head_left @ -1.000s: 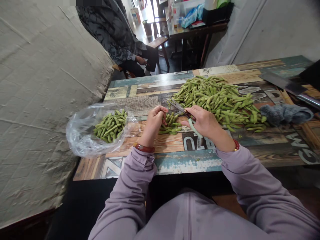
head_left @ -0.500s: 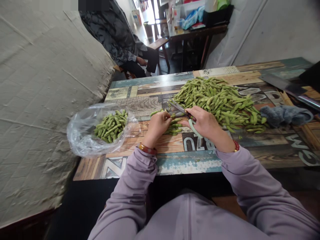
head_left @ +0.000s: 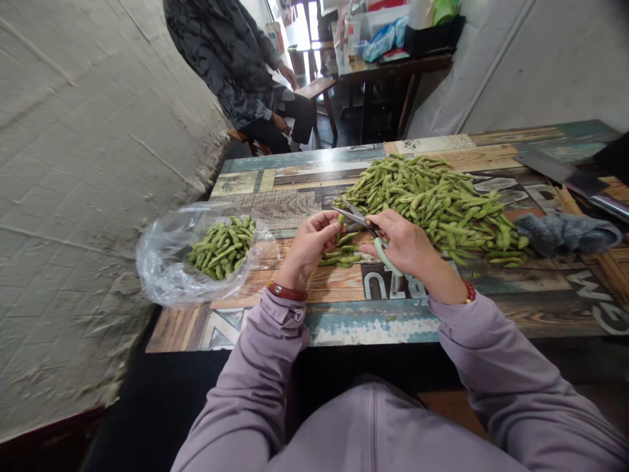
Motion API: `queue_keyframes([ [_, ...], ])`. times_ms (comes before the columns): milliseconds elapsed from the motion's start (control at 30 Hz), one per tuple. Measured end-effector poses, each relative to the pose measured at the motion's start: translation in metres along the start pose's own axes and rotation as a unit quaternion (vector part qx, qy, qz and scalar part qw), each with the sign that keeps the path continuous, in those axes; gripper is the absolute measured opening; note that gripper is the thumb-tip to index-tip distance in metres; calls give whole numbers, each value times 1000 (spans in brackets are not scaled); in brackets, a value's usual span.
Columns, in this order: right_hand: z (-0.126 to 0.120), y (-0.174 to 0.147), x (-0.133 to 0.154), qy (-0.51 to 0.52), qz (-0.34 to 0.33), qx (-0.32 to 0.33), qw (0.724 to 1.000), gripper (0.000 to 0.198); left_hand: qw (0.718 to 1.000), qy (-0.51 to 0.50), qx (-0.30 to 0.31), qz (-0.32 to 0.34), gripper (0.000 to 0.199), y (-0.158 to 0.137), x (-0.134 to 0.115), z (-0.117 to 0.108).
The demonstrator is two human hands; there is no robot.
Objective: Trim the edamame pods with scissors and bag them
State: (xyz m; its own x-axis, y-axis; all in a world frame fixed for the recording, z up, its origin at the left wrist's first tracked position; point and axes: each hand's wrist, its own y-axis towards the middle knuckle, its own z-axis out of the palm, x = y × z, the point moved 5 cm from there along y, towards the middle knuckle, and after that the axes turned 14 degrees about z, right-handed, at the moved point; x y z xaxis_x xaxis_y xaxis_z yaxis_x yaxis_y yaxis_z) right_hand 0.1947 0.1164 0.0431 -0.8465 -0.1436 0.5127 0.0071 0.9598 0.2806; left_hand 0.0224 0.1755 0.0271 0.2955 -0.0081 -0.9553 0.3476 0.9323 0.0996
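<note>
My right hand (head_left: 400, 241) grips scissors (head_left: 386, 257) with pale green handles, their blades pointing left and a little apart. Close to the blade tips, my left hand (head_left: 314, 244) pinches a green soybean pod (head_left: 341, 219) between thumb and fingers. Several loose pods (head_left: 341, 257) lie on the table just below and between my hands. Behind my right hand spreads a big heap of soybean pods (head_left: 417, 190). To the left, a clear plastic bag (head_left: 162, 252) lies with its mouth spread, and a smaller pile of pods (head_left: 223, 246) rests in it.
At the right lie a grey-blue cloth (head_left: 567, 234) and a cleaver (head_left: 555, 169). A rough wall (head_left: 98, 196) borders the patterned table (head_left: 265, 288) on the left. Beyond it a person (head_left: 236, 72) sits, and a second table (head_left: 373, 69) carries a black box and packets.
My left hand has lifted off the table pods and turned, now holding a pod up at the scissor blades. The seated person's other hand has come into view.
</note>
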Motion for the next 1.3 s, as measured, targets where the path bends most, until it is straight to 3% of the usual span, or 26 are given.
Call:
queue_keyframes([
  [267,1,-1,2,12,-4,15,1000,46,999,-33,-4,24,68,1,2,-1],
  [567,5,-1,0,24,-10,15,1000,39,999,0,-5,34,68,0,3,0],
  [700,2,-1,2,18,-11,8,1000,37,995,72,-44,56,55,3,5,-9],
  [833,1,-1,3,10,-10,13,1000,36,955,231,-121,140,15,6,-6,-24],
  [900,1,-1,3,12,-12,15,1000,37,938,272,-140,163,23,5,-12,-25],
  [967,1,-2,3,12,-14,17,1000,37,949,251,-115,154,23,3,-15,-19],
  [1067,2,-2,4,9,-17,22,1000,37,980,178,-14,93,25,-1,-10,-3],
  [1133,3,-3,5,4,-22,31,999,36,984,163,28,68,28,-4,-7,5],
  [1300,6,-3,4,-5,-29,32,999,39,982,170,20,81,25,-3,-5,4],
])
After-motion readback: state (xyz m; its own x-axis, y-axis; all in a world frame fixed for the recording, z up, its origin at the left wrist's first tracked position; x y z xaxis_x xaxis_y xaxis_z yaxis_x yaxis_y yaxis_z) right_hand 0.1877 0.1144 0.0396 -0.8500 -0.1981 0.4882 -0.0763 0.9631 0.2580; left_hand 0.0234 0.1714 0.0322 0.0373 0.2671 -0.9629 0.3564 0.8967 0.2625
